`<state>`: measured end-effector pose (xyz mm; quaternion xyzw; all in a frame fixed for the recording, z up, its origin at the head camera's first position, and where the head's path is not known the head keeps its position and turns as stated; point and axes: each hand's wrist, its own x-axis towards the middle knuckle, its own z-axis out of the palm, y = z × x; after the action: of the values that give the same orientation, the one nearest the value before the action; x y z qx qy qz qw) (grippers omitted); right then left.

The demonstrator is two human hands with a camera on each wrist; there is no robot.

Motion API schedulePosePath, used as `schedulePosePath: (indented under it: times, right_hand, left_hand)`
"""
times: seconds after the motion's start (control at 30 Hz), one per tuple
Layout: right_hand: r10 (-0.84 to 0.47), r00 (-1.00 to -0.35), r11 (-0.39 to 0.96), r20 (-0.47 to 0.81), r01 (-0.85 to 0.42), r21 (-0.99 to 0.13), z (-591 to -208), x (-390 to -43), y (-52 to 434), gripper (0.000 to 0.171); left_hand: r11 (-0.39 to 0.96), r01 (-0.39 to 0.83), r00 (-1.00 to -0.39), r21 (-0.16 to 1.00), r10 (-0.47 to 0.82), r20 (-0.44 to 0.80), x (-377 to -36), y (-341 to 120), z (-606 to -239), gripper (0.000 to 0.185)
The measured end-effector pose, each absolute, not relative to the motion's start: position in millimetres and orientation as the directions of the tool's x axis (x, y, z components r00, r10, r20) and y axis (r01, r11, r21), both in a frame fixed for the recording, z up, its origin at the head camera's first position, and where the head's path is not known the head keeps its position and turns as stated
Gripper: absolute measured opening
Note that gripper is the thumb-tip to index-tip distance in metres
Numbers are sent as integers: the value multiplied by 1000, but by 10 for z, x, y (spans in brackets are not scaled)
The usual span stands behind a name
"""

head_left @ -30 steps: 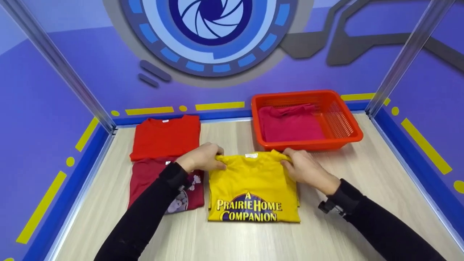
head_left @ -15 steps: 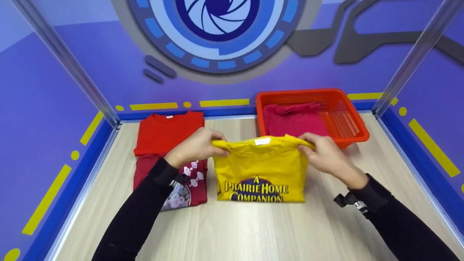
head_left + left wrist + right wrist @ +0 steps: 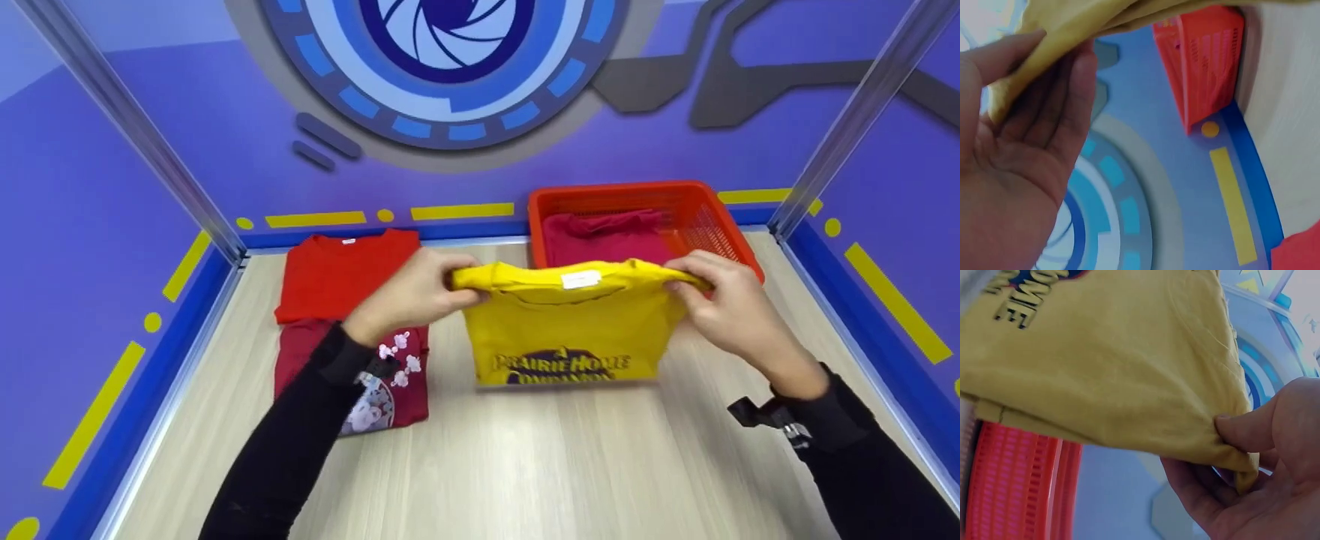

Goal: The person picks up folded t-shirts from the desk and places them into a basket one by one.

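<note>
A folded yellow T-shirt [image 3: 570, 322] with dark lettering hangs above the table, stretched between both hands. My left hand [image 3: 424, 291] pinches its left shoulder corner, and my right hand [image 3: 731, 304] pinches the right one. In the left wrist view the thumb lies on one side of the yellow cloth [image 3: 1072, 34], the fingers on the other. The right wrist view has the right thumb [image 3: 1247, 430] pressing the shirt's corner against the fingers. Behind the shirt, partly covered by it, stands a red plastic basket [image 3: 551, 196] with a folded crimson garment [image 3: 607, 238] inside.
At the left lie two folded shirts: a bright red one [image 3: 349, 274] at the back and a dark red one [image 3: 307, 349] with a floral print in front. Printed blue panels [image 3: 465, 180] wall the wooden table [image 3: 525, 465] at back and sides.
Both hands have lifted the yellow T-shirt off the table and carried it back and to the right, toward the basket. The other shirts and the basket have stayed put.
</note>
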<state>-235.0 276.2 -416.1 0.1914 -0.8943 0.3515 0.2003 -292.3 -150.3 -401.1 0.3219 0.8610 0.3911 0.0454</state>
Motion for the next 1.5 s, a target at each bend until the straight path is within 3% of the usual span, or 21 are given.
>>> schedulePosePath:
  times: [0.17,0.5,0.67,0.9,1.03,1.2,1.5]
  right_hand:
    - [-74,-883,701,463,-376,-606,-4225,-2382,3039,15]
    - [143,-917,702,373,-171,-691,-3952,-2553,3406,22]
    - [176,-920,755,350,-102,-648,-3823,-2956,3515,33]
    - [77,-981,838,178,-33,-544,-3953,-3645,3503,43]
    - [55,-998,856,39,26,-515,-4030,-3863,3507,51]
    - [22,-995,883,-101,67,-464,-4049,-4050,3511,50]
    - [-17,-981,931,-191,54,-362,-4026,-4339,3434,49]
  left_hand:
    - [449,571,-730,687,661,175,-2998,-1161,-4064,14]
    - [283,506,-684,815,708,179,-3353,-720,-3883,13]
    - [312,469,-764,826,613,201,-3679,-493,-3886,11]
    - [562,429,-877,707,446,178,-4010,-247,-4039,12]
    - [665,385,-913,640,378,155,-4145,-142,-4170,14]
    - [698,309,-942,646,316,110,-4275,-61,-4305,17]
    - [714,184,-979,675,197,58,-4442,-2,-4326,24]
